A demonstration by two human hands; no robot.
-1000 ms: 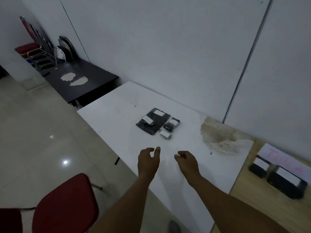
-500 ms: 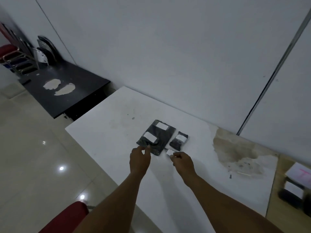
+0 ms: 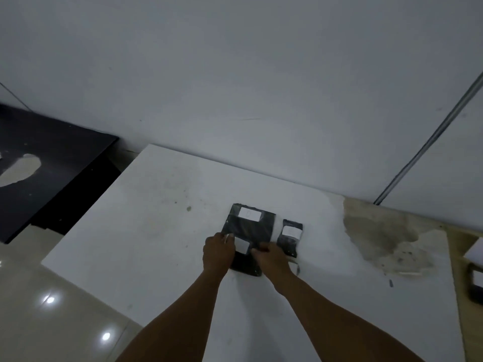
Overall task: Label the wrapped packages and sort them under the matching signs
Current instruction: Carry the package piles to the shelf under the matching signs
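Left hand [image 3: 218, 250] curled on the left edge of a small black wrapped package [image 3: 245, 259], fingers at the white label [image 3: 242, 246] on its top; right hand [image 3: 271, 258] curled over the same package's right side, fingertips at the label's right edge, so both hands grip it. The small package lies on the near end of a large flat black package [image 3: 251, 228], which carries its own white label [image 3: 250, 213] at its far end. Just right of that, a narrow black package [image 3: 290, 237] with a white label [image 3: 291, 232], close beside the large one, can't tell if touching. A small item peeks out behind the right wrist, too hidden to name. All sit mid white bench [image 3: 156, 231], nearer its far edge by the wall [image 3: 235, 74]. Worn brown patch [image 3: 379, 236] toward the bench's right edge. Past that edge, more dark packages [image 3: 475, 283] and a white sheet [image 3: 475, 250], cut off by the frame. Black table [image 3: 39, 165] with peeled spots off the bench's left corner; glossy floor [image 3: 52, 309] below
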